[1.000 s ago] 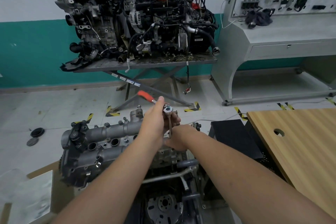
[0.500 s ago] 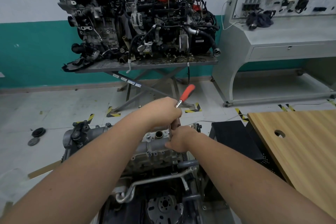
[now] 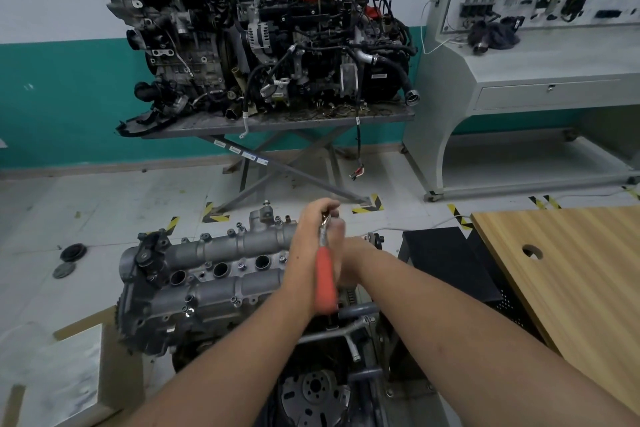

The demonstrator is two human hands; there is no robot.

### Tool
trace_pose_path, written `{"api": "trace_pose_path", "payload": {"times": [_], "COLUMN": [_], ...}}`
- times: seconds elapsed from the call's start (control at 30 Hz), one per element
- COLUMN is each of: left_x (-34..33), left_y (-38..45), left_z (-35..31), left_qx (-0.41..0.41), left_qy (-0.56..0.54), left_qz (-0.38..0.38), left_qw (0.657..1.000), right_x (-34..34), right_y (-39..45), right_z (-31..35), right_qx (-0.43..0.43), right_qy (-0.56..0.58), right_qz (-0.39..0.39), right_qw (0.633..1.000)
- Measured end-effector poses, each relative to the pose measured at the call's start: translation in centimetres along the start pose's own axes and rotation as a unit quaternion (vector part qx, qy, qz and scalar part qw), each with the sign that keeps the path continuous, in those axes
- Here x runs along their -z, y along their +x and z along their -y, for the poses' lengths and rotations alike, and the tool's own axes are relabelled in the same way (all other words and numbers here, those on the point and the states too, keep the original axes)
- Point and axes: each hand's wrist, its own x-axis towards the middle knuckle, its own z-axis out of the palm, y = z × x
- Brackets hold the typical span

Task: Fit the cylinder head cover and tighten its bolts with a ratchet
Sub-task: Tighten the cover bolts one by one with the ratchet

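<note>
Both bare forearms reach forward and converge at the middle. The left hand is raised, fingers curled at the head of the ratchet, whose orange handle points back toward the person. The right hand sits just beside it, lower and blurred; its grip cannot be told.

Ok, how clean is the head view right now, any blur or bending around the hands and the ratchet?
Head view: the ratchet with its orange handle and the right hand beside it are smeared by motion blur; the left hand is a little sharper. The cylinder head cover reads crisp, under even light with no strong glare. Wide-angle bending curves the wooden table edge and the wall.
</note>
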Motion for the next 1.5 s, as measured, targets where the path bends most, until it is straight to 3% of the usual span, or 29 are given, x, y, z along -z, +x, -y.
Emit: {"api": "trace_pose_path", "payload": {"times": [0.1, 0.23, 0.3, 0.4, 0.47, 0.57, 0.7, 0.93, 1.2, 1.33, 1.5], "left_x": [-1.7, -0.2, 0.9, 2.5, 3.4, 4.0, 4.1, 4.6, 5.4, 5.6, 6.5], "left_y": [0.2, 2.0, 3.0, 4.3, 4.8, 4.9, 4.5, 4.0, 5.5, 6.9, 5.0], "left_z": [-1.7, -1.8, -1.6, -2.0, -2.3, -2.6, -3.1, -3.4, -5.3, -7.2, -5.7], "left_qx": [0.15, 0.337, 0.381, 0.391, 0.397, 0.422, 0.429, 0.439, 0.375, 0.35, 0.372], "left_qy": [-0.211, -0.306, -0.295, -0.166, -0.122, -0.161, -0.212, -0.286, -0.358, -0.361, -0.371], "left_qz": [-0.119, -0.082, -0.051, 0.029, 0.078, 0.119, 0.146, 0.157, 0.151, 0.141, 0.146], "left_qw": [0.959, 0.887, 0.875, 0.905, 0.906, 0.884, 0.866, 0.837, 0.842, 0.853, 0.838], "right_x": [0.1, -0.1, -0.4, -0.7, -0.5, -0.3, -0.9, -1.5, 1.2, 3.8, 1.8], "right_y": [0.6, 0.8, 1.1, 1.3, 1.2, 1.1, 0.9, 0.8, -0.5, -1.5, -1.7], "right_z": [-0.5, -0.6, -0.6, -1.2, -1.5, -1.9, -1.8, -1.9, -0.3, 0.7, 0.9], "right_qx": [0.02, 0.037, 0.031, 0.033, 0.046, 0.065, 0.091, 0.085, 0.104, 0.106, 0.112], "right_qy": [-0.085, -0.167, -0.145, -0.127, -0.12, -0.132, -0.055, 0.013, 0.063, 0.04, 0.007], "right_qz": [0.015, 0.015, -0.008, -0.031, -0.044, -0.056, -0.025, -0.048, -0.115, -0.088, -0.087], "right_qw": [0.996, 0.985, 0.989, 0.991, 0.991, 0.987, 0.994, 0.995, 0.986, 0.99, 0.99]}}
